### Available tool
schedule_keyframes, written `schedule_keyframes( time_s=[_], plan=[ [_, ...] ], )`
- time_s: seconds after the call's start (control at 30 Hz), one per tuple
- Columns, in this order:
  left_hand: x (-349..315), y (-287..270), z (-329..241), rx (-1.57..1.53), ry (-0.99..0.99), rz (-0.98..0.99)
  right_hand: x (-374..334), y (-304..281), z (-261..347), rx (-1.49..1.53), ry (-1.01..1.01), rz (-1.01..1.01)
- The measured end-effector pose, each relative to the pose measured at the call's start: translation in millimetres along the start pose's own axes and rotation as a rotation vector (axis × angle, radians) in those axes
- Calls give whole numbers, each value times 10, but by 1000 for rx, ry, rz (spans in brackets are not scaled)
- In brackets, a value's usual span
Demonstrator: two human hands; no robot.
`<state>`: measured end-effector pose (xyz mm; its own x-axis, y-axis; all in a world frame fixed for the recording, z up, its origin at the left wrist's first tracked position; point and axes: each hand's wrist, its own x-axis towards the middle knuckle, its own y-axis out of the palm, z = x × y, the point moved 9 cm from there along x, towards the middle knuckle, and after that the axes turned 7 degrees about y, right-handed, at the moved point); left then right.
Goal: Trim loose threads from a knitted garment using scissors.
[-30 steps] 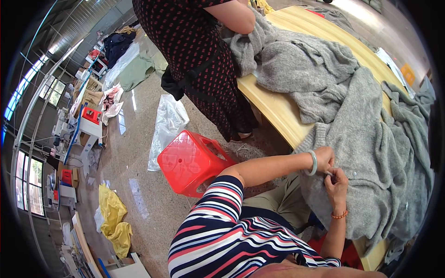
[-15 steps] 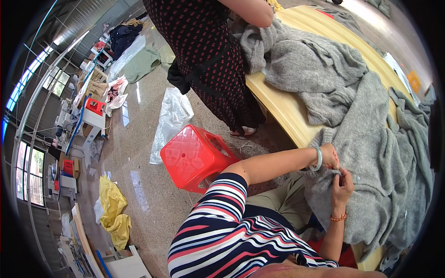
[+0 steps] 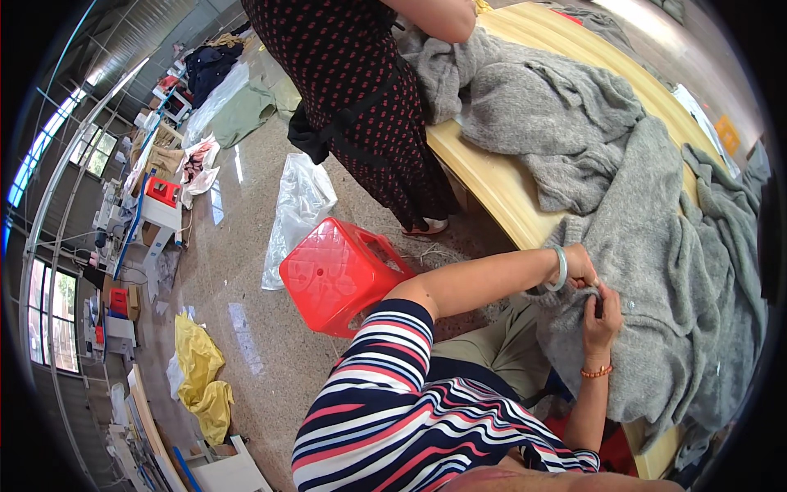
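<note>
A grey knitted garment (image 3: 648, 238) lies spread across the right part of the table, its edge hanging toward my lap. My left hand (image 3: 580, 266), with a pale green bangle at the wrist, is closed and pinches the cloth near the garment's edge. Just below it my right hand (image 3: 602, 321), wearing an orange bead bracelet, has thumb and forefinger pressed onto the same spot. The fingertips of both hands meet there. Whether a small item sits between them is hidden.
More grey knitwear (image 3: 549, 107) is heaped farther along the yellow wooden table (image 3: 484, 184). A person in a dark patterned dress (image 3: 352, 107) stands at the table's far left. A red plastic stool (image 3: 328, 275), clear plastic sheeting (image 3: 297, 213) and yellow cloth (image 3: 199, 369) are on the floor.
The whole view has shifted slightly. My right fingers have moved a little closer to the left fingertips; both hands stay on the grey garment.
</note>
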<state>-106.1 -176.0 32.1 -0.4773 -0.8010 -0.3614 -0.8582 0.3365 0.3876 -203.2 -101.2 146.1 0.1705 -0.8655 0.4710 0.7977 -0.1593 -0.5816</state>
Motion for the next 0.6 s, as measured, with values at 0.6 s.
schedule_keyframes(
  time_s=[0.6],
  plan=[
    [-561,241,-503,961,906,-27,5,112,-194,15,94,97]
  ],
)
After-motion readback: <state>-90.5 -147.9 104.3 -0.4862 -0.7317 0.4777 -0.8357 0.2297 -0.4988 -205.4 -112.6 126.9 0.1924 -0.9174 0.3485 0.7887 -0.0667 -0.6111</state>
